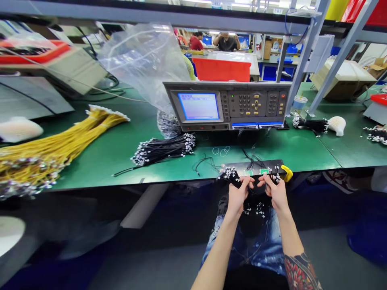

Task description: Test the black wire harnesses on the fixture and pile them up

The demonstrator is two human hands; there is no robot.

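Green workbench under grey metal frame; grey floor; ceiling lights.

Head view looks forward-down over bench, seemingly close.

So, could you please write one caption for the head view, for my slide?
Left hand holding black cables, right hand beside it, before a lit-screen instrument.

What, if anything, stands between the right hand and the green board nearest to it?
Nothing visible does. The right hand has its fingertips right by the green board, though contact cannot be told. The left hand, holding black cables, is off to one side.
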